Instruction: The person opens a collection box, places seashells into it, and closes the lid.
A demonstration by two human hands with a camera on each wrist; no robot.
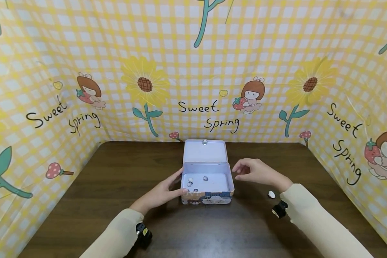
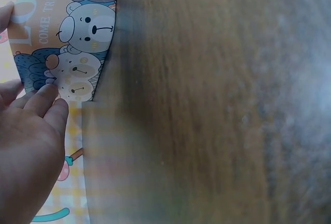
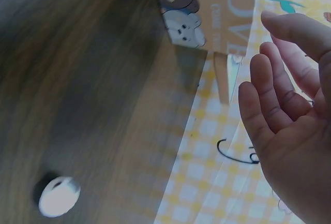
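Observation:
A tin box [image 1: 208, 201] with cartoon bears on its sides stands on the table, its hinged lid [image 1: 205, 151] raised at the back. Several small roundish pieces [image 1: 205, 178], some ring-like, lie on its pale floor. My left hand [image 1: 161, 195] is at the box's left side, thumb at the front left corner of the rim. Fairly straight fingers [image 2: 42, 100] lie along the printed wall in the left wrist view. My right hand [image 1: 254, 172] hovers just right of the box, fingers loosely bent with nothing between them. A small white oval piece [image 1: 271, 194] lies on the table near the right wrist.
The dark wooden table [image 1: 125, 161] runs back to a yellow checked cloth [image 1: 193, 71] hung behind and on both sides. A metal clasp part [image 1: 205, 142] sits on the lid's upper edge. Black wrist cameras [image 1: 144, 234] are strapped over both sleeves.

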